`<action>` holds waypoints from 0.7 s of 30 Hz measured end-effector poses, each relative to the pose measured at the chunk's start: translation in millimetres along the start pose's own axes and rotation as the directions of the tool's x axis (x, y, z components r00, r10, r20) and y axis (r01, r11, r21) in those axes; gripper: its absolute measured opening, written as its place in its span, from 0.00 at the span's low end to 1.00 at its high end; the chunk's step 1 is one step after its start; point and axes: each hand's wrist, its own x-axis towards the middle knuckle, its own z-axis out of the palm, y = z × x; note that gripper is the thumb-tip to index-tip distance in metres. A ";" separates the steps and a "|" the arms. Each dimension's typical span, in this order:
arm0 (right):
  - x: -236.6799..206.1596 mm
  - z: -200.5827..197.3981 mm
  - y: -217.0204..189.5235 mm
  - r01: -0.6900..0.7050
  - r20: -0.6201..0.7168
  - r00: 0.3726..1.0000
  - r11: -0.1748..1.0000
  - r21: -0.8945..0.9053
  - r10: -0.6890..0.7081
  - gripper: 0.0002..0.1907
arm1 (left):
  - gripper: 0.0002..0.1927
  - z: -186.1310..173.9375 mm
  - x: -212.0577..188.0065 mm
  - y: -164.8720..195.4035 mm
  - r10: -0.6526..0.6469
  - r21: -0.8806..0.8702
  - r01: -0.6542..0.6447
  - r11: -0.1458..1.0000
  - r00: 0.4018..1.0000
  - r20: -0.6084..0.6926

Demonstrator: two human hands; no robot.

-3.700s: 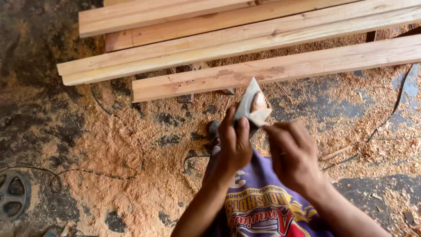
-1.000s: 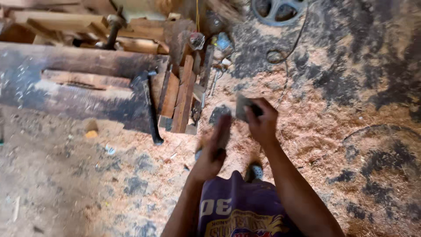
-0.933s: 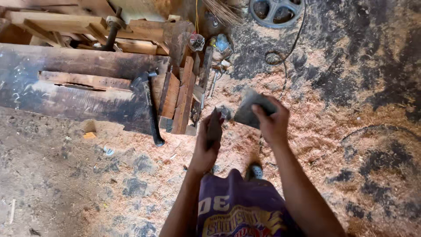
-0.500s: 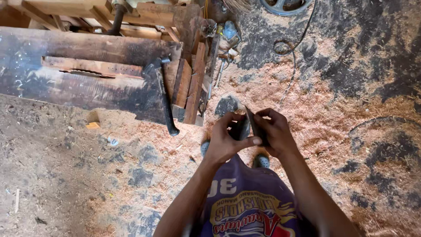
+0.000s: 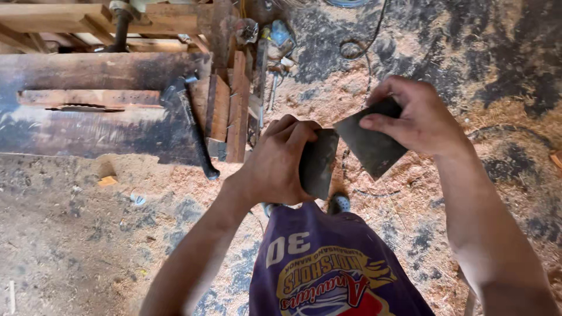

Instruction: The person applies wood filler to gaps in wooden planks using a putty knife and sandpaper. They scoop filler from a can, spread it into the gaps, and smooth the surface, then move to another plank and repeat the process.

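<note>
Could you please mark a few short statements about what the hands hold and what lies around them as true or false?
1. The left hand grips a dark flat piece. True.
2. The right hand is empty. False: its fingers pinch a second dark sheet.
3. A hammer lies on the ground beside the dark wooden board. True.
4. The ground is bare clean concrete. False: sawdust covers much of it.
5. A cable lies on the ground above the hands. True.
</note>
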 end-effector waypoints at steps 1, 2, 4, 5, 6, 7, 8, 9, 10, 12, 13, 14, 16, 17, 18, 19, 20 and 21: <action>-4.3 2.0 -11.4 -0.021 0.021 1.000 0.999 -0.026 0.022 0.18 | 0.42 -2.2 2.8 6.1 0.007 0.020 -0.007 1.000 1.000 0.000; -8.1 6.4 -23.3 -0.033 0.045 0.998 0.998 -0.052 0.036 0.19 | 0.41 -5.8 5.6 10.3 0.013 0.048 -0.013 0.999 1.000 -0.002; -21.1 15.2 -43.7 0.013 0.217 0.976 0.983 -0.185 0.028 0.20 | 0.40 -12.4 9.9 14.4 0.012 0.106 -0.010 0.994 1.000 -0.021; -28.7 18.8 -50.4 0.040 0.305 0.952 0.968 -0.246 0.038 0.21 | 0.40 -14.4 10.4 15.4 0.003 0.125 0.001 0.992 1.000 -0.031; -33.4 18.1 -53.2 0.079 0.352 0.936 0.987 -0.140 -0.025 0.20 | 0.39 -15.9 10.2 15.7 0.000 0.142 0.006 0.990 0.999 -0.043; -37.0 18.2 -52.2 0.104 0.398 0.912 0.995 0.009 -0.099 0.19 | 0.40 -16.9 8.9 15.3 -0.024 0.119 0.031 0.992 0.998 -0.058; -37.7 19.8 -46.8 0.054 0.362 0.922 0.972 0.229 -0.136 0.19 | 0.42 -17.1 6.5 14.5 -0.052 0.096 0.059 0.994 0.996 -0.074; -36.0 20.0 -37.5 -0.009 0.283 0.949 0.887 0.461 -0.137 0.18 | 0.43 -16.6 2.7 14.2 -0.083 0.069 0.089 0.994 0.993 -0.087; -30.6 23.7 -24.5 -0.041 0.188 0.977 0.769 0.637 -0.104 0.17 | 0.44 -14.9 -2.0 13.5 -0.094 0.063 0.099 0.993 0.992 -0.088; -13.4 42.4 7.2 -0.210 0.174 0.966 0.972 0.104 0.190 0.16 | 0.45 -11.3 -12.0 11.1 -0.109 0.059 0.114 0.992 0.991 -0.081; -13.1 52.6 23.3 -0.298 0.162 0.927 0.928 -0.226 0.337 0.16 | 0.44 -8.0 -16.7 10.6 -0.113 0.080 0.120 0.990 0.989 -0.097; -14.5 62.0 36.9 -0.463 0.061 0.842 0.776 -0.429 0.536 0.14 | 0.42 -4.9 -22.3 10.3 -0.112 0.097 0.123 0.988 0.988 -0.108; -23.1 64.7 59.1 -0.351 -0.170 0.936 0.800 -0.487 0.308 0.27 | 0.42 3.7 -26.4 4.6 -0.110 0.107 0.126 0.986 0.983 -0.147; -26.9 67.7 66.2 -0.275 -0.253 0.954 0.806 -0.524 0.161 0.34 | 0.43 5.8 -30.8 2.0 -0.125 0.109 0.144 0.984 0.978 -0.165; -33.1 70.5 70.6 -0.210 -0.293 0.949 0.926 -0.314 0.116 0.31 | 0.44 10.8 -35.7 2.0 -0.142 0.089 0.158 0.983 0.977 -0.160; -40.0 73.2 72.7 -0.136 -0.354 0.930 0.987 -0.088 0.097 0.28 | 0.46 18.6 -39.9 3.0 -0.169 0.062 0.180 0.982 0.974 -0.153; -44.5 74.9 73.2 -0.019 -0.425 0.902 0.991 0.131 0.074 0.25 | 0.48 25.7 -42.7 1.7 -0.185 0.050 0.195 0.980 0.970 -0.157; -46.8 78.6 72.4 0.049 -0.442 0.889 0.938 0.342 0.115 0.20 | 0.49 32.4 -43.2 -2.5 -0.191 0.046 0.201 0.978 0.967 -0.171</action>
